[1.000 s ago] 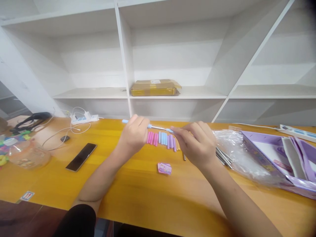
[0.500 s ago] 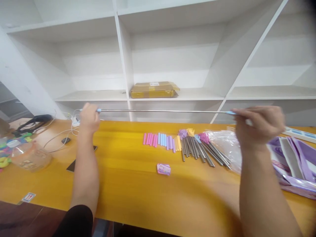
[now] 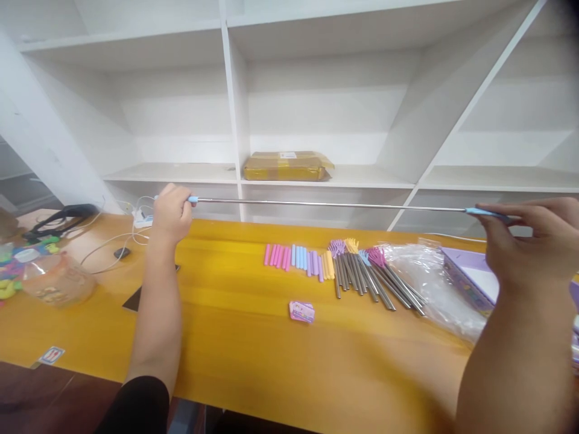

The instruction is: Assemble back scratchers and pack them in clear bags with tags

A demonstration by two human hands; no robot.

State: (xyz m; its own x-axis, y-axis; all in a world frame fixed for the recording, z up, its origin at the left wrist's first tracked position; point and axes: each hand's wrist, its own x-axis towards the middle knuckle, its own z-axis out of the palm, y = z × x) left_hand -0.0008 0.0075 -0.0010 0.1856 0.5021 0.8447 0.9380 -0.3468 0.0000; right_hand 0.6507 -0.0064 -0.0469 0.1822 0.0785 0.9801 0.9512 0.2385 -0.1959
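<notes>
A long thin metal rod (image 3: pixel 316 204) with light blue ends stretches level between my hands, above the table's back edge. My left hand (image 3: pixel 172 212) is wrapped round its blue handle. At the right, my right hand (image 3: pixel 534 232) pinches the other blue end between thumb and fingers. Below the rod lie short pink tubes (image 3: pixel 277 257), blue tubes (image 3: pixel 299 256), purple tubes (image 3: pixel 315 263) and yellow tubes (image 3: pixel 328 265) in a row. Beside them several metal rods (image 3: pixel 380 280) with coloured claw-shaped heads are fanned out. A small stack of purple cards (image 3: pixel 301 311) lies in front.
Clear plastic bags (image 3: pixel 434 280) and a purple box (image 3: pixel 468 274) are at the right. On the left stand an orange-tinted container (image 3: pixel 58 280), cables and a dark flat device (image 3: pixel 132 301). A cardboard box (image 3: pixel 287 166) rests on the white shelf (image 3: pixel 375 176) behind.
My right hand has moved outward to the right, and the metal rod spans a greater length. The view has shifted slightly, and the purple box at the right shows more.
</notes>
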